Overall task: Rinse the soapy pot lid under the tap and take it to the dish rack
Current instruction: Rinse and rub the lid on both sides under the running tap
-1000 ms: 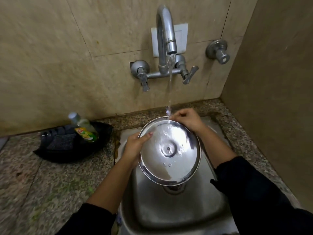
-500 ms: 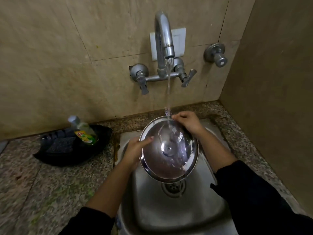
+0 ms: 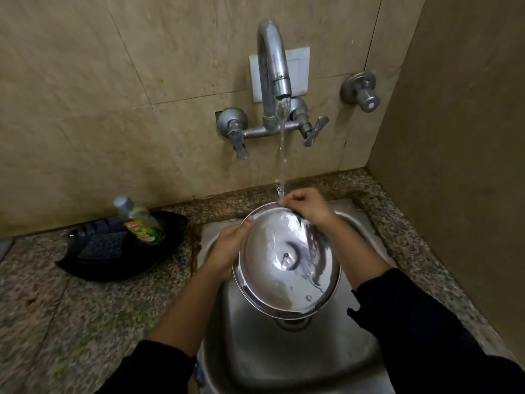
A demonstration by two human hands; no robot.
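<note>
Fingers of the left hand (image 3: 227,245) pinched the left rim of the lid (image 3: 287,263) while the right hand (image 3: 305,207) clenched its far rim, so both grips held the lid tilted over the sink (image 3: 284,365) with water from the tap (image 3: 274,66) running across it. Thin, stiff steel like that was probably light but slippery when wet and soapy, so the rim looked the safest hold. Around the sink lay a speckled stone counter (image 3: 85,322) in a tiled corner, with a black tray (image 3: 93,268) holding a soap bottle (image 3: 142,223) to the left; no rack showed.
</note>
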